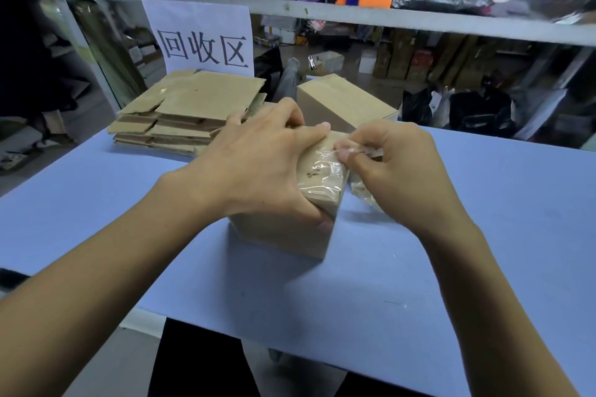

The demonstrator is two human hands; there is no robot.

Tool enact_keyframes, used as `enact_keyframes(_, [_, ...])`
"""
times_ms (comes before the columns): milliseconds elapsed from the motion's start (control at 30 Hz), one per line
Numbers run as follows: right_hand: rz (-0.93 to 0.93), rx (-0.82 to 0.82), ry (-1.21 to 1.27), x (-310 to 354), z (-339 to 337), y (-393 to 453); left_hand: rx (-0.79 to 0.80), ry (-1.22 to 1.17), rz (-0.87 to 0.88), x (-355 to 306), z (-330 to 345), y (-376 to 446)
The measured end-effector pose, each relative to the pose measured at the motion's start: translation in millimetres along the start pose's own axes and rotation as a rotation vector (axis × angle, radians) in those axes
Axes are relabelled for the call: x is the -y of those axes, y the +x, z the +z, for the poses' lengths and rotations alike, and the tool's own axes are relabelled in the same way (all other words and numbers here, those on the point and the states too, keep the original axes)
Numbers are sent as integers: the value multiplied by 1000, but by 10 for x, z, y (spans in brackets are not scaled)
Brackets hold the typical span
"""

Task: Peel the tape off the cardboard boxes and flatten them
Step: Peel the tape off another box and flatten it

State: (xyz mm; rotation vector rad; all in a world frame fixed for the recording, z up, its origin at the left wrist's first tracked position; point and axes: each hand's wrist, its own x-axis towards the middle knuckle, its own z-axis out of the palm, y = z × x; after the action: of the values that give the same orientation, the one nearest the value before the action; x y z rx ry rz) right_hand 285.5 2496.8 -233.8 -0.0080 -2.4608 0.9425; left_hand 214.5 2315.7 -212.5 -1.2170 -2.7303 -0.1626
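A small brown cardboard box (pixel 283 235) stands on the blue table (pixel 483 235) in front of me. My left hand (pixel 258 164) grips it from above, fingers over the far edge and thumb on the near corner. Clear tape (pixel 322 167) is partly lifted off the box's top and right side. My right hand (pixel 396 167) pinches the loose tape at the top right edge. A second closed box (pixel 342 103) stands just behind.
A stack of flattened cardboard (pixel 180 113) lies at the back left of the table, under a white paper sign (pixel 200 35) with black characters. A grey shelf rail (pixel 354 16) crosses above. Dark bags and clutter sit beyond the table's far edge.
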Motion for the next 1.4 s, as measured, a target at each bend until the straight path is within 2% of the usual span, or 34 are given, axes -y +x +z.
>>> enact_keyframes(133, [44, 98, -45, 27, 40, 121, 17, -18, -23, 36, 8, 47])
enact_keyframes(200, [79, 153, 17, -6, 49, 144, 21, -23, -23, 43, 10, 60])
enact_keyframes(367, [117, 277, 676, -245, 32, 19, 51, -78, -51, 116, 2, 83])
enact_keyframes(467, [118, 233, 1090, -357, 97, -113, 65, -92, -47, 171, -5, 114])
enact_keyframes(533, [130, 163, 1168, -384, 176, -193, 72, -71, -31, 162, 5, 133])
enact_keyframes(600, [136, 67, 1171, -397, 238, -249, 75, -50, -34, 134, 17, 134])
enact_keyframes(733, [148, -94, 946, -316, 223, -259, 85, -79, -68, 143, -31, 141])
enact_keyframes(900, [117, -35, 844, -188, 246, -330, 107, -57, -57, 115, -41, 171])
enact_keyframes(1133, [88, -198, 667, -116, 378, -447, 105, -71, -76, 88, -51, 181])
enact_keyframes(1400, [105, -188, 817, -76, 488, -528, 99, -70, -82, 89, -41, 210])
